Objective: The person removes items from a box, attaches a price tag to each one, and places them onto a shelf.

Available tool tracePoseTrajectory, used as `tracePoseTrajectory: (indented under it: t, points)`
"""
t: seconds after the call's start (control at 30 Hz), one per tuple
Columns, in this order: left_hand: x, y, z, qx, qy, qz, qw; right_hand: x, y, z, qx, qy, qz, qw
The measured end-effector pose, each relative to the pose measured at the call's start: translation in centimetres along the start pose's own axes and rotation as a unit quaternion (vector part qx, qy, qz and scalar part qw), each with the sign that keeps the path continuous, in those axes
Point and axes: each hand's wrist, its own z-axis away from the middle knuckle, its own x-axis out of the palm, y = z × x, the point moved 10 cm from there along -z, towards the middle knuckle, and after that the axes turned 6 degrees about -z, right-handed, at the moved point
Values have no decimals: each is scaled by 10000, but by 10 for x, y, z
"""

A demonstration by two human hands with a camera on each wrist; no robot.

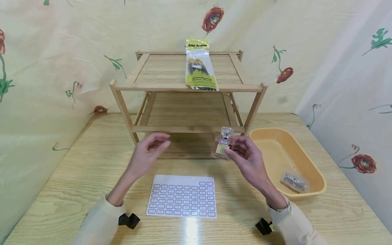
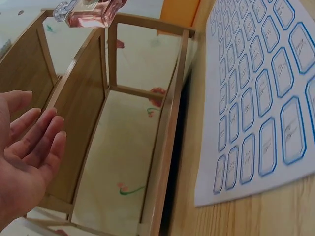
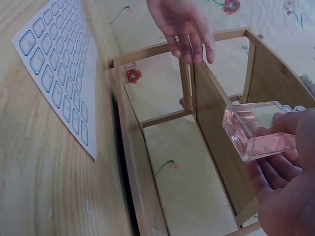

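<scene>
My right hand (image 1: 249, 160) pinches a perfume bottle (image 1: 221, 148) between thumb and fingers, upright in front of the wooden shelf (image 1: 190, 129). The square glass bottle has a clear faceted cap, a pale label and a small white sticker. In the right wrist view, pinkish liquid shows through the bottle (image 3: 241, 130). Left of it, my left hand (image 1: 147, 151) is raised with loosely bent fingers and holds nothing. The left wrist view shows its fingers (image 2: 47, 130) spread a little, apart from the bottle (image 2: 93, 14).
A pack of artist brushes (image 1: 200, 66) lies on the top shelf. On the table, a white sheet of numbered stickers (image 1: 182, 179) lies before the shelf. To the right stands a yellow-orange basin (image 1: 275, 146) with a clear packet of small silvery items (image 1: 294, 181) inside.
</scene>
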Motion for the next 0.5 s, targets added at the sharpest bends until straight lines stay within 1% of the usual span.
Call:
tracePoseTrajectory:
  t: [0.33, 0.5]
  points:
    - [-42, -2, 5, -24, 571, -143, 9983, 5, -7, -9, -124, -108, -22, 9999]
    - [-60, 0, 6, 102, 840, -151, 9963, 6, -9, -13, -157, -107, -42, 9998]
